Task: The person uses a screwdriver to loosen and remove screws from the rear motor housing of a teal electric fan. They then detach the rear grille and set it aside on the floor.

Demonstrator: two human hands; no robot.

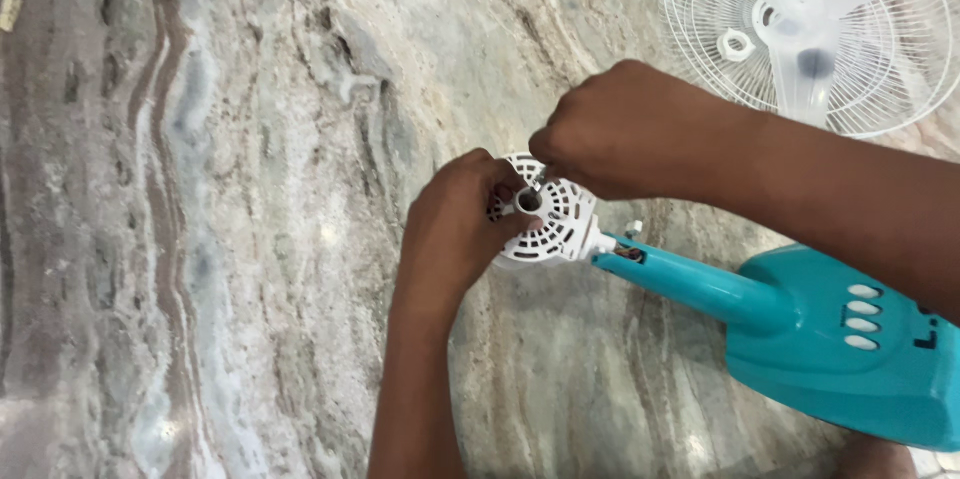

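From the head camera, the left hand grips the white vented motor housing atop the teal fan stand, low over the marble floor. The right hand pinches closed at its rim; what it pinches is hidden. Doing this well likely means bracing the housing still while the fingertips work.

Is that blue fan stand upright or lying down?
Lying down. The teal fan stand rests flat on the marble floor, its neck pointing sideways to the white motor housing both hands grip.

A veined grey-brown marble surface carries a teal fan base at lower right and — at the upper right corner — a white wire fan guard holding pale blades.
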